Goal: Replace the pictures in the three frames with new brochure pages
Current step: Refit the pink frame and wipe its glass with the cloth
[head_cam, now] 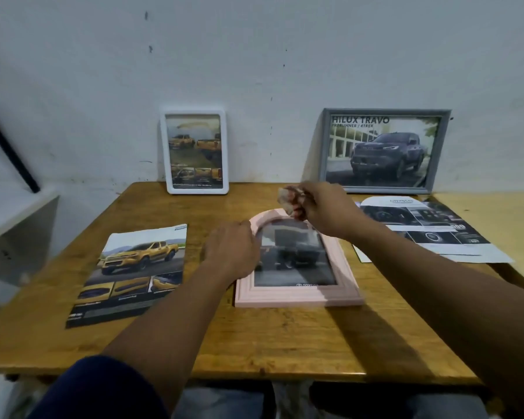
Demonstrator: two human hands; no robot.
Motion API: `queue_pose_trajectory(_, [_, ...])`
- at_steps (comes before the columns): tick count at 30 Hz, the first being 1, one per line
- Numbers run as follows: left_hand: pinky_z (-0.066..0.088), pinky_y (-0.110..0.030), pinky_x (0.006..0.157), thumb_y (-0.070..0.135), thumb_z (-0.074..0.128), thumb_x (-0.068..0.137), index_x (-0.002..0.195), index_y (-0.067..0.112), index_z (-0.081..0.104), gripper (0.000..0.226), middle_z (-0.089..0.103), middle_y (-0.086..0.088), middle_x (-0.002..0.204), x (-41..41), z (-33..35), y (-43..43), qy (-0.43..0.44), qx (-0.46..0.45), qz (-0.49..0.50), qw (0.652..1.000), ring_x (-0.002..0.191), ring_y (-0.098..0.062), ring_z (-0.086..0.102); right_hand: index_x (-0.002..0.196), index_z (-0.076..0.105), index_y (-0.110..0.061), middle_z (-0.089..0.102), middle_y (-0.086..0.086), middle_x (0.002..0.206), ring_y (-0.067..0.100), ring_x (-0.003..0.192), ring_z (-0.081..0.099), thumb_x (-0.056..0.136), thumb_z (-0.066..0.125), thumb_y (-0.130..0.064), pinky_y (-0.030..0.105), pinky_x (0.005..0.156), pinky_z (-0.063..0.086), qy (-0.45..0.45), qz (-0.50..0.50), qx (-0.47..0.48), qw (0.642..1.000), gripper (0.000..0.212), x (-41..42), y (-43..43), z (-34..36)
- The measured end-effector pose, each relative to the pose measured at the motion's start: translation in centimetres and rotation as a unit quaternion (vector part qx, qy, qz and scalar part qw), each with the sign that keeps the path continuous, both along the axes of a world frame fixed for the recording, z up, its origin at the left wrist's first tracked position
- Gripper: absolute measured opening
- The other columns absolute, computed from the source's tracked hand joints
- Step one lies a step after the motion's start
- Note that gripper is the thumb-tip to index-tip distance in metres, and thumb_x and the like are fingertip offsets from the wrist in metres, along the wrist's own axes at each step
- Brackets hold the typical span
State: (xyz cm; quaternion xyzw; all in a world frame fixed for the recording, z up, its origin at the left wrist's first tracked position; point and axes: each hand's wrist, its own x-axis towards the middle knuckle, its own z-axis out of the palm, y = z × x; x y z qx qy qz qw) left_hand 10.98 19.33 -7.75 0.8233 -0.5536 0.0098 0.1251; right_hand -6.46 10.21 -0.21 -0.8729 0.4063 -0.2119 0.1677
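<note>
Wooden desk (254, 343) against a white wall (254, 55). Grey frame (383, 151), landscape, leaning on wall at rear right, dark pickup page inside. White frame (195, 151), portrait, leaning at rear centre-left, yellow pickup page inside. Pink frame (297, 297) flat at desk centre, arched top, dark vehicle picture inside. Yellow-truck brochure page (130, 273) flat at left. Dark brochure pages (430, 228) flat at right. Left hand (232, 252) laid on pink frame's left edge, fingers curled. Right hand (324, 211) above frame top, pinching a small crumpled scrap (286, 198).
</note>
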Motion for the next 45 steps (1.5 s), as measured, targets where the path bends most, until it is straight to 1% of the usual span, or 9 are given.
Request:
queue_pose_trajectory(3, [0.054,-0.042,0.088,0.032,0.048,0.102,0.128,0.022,0.059,0.029,0.067,-0.005,0.116,0.7,0.2,-0.1,0.017,-0.059,0.001,0.998,0.098,-0.024,0.061,0.118,0.068,-0.019,0.070,0.006,0.111,0.028,0.103,0.061,0.090,0.067,-0.018,0.035,0.086,0.048,0.066,0.089,-0.087,0.990,0.028,3.7,-1.6,-2.4])
queue_pose_trajectory(10, [0.045,-0.037,0.091,0.025,0.054,0.098,0.132,0.020,0.041,0.037,0.055,-0.005,0.129,0.6,-0.5,-0.2,0.031,-0.118,0.047,0.991,0.114,-0.023,0.052,0.141,0.057,-0.015,0.054,0.010,0.147,0.030,0.136,0.044,0.091,0.051,-0.006,0.039,0.116,0.029,0.124,0.203,-0.080,0.968,0.051,6.3,-2.6,-6.3])
queue_pose_trajectory(16, [0.047,-0.044,0.103,0.023,0.049,0.101,0.144,0.022,0.048,0.043,0.055,-0.003,0.140,0.8,-1.0,-0.5,0.060,-0.071,-0.015,0.996,0.125,-0.022,0.051,0.146,0.046,-0.015,0.047,0.012,0.151,0.033,0.138,0.042,0.094,0.047,-0.016,0.041,0.113,0.033,0.164,0.085,-0.060,0.981,0.052,4.3,-4.2,-6.5])
queue_pose_trajectory(19, [0.048,-0.043,0.105,0.022,0.053,0.101,0.144,0.023,0.053,0.043,0.057,-0.002,0.142,0.6,-1.0,-0.3,0.069,-0.065,-0.018,0.995,0.126,-0.022,0.052,0.138,0.050,-0.017,0.056,0.010,0.140,0.035,0.122,0.054,0.091,0.051,-0.025,0.044,0.098,0.047,0.197,-0.001,-0.070,0.978,0.047,2.1,-4.1,-6.2])
queue_pose_trajectory(24, [0.055,-0.044,0.095,0.026,0.054,0.101,0.141,0.024,0.060,0.041,0.064,-0.004,0.133,-0.4,-1.2,0.1,0.065,-0.081,0.017,0.994,0.117,-0.024,0.059,0.124,0.055,-0.008,0.064,0.014,0.123,0.036,0.107,0.061,0.090,0.049,-0.022,0.042,0.088,0.051,0.217,-0.093,-0.099,0.967,0.038,-1.6,-0.7,-6.6])
queue_pose_trajectory(34, [0.049,-0.048,0.100,0.029,0.045,0.103,0.134,0.018,0.065,0.038,0.066,-0.014,0.126,-3.6,-0.3,2.4,0.000,-0.048,0.076,0.996,0.122,-0.033,0.055,0.117,0.059,-0.006,0.065,0.014,0.117,0.037,0.106,0.060,0.093,0.043,-0.010,0.040,0.082,0.049,0.228,-0.128,-0.136,0.956,0.028,-5.4,8.6,-5.9])
queue_pose_trajectory(37, [0.054,-0.047,0.092,0.029,0.047,0.102,0.132,0.020,0.067,0.038,0.070,-0.010,0.118,-3.5,-0.6,2.6,0.043,-0.074,0.076,0.993,0.106,-0.029,0.061,0.118,0.058,-0.011,0.066,0.011,0.112,0.035,0.102,0.061,0.093,0.043,-0.010,0.036,0.073,0.042,0.222,-0.120,-0.134,0.958,0.029,-6.9,10.4,-5.8])
queue_pose_trajectory(40, [0.058,-0.042,0.084,0.030,0.049,0.102,0.135,0.022,0.066,0.038,0.070,-0.005,0.120,-2.7,-0.6,3.0,0.109,-0.081,0.056,0.989,0.098,-0.024,0.064,0.112,0.061,-0.014,0.066,0.009,0.100,0.031,0.090,0.063,0.091,0.054,-0.018,0.036,0.072,0.051,0.221,-0.127,-0.079,0.964,0.022,-7.5,9.8,-4.6])
queue_pose_trajectory(45, [0.056,-0.045,0.087,0.023,0.047,0.104,0.107,0.014,0.072,0.026,0.068,-0.007,0.106,0.5,1.9,2.5,0.320,-0.055,0.051,0.944,0.096,-0.027,0.064,0.088,0.063,-0.012,0.064,0.008,0.086,0.028,0.080,0.059,0.091,0.061,-0.017,0.037,0.071,0.050,0.055,-0.124,-0.009,0.991,0.006,-3.5,6.1,-0.2])
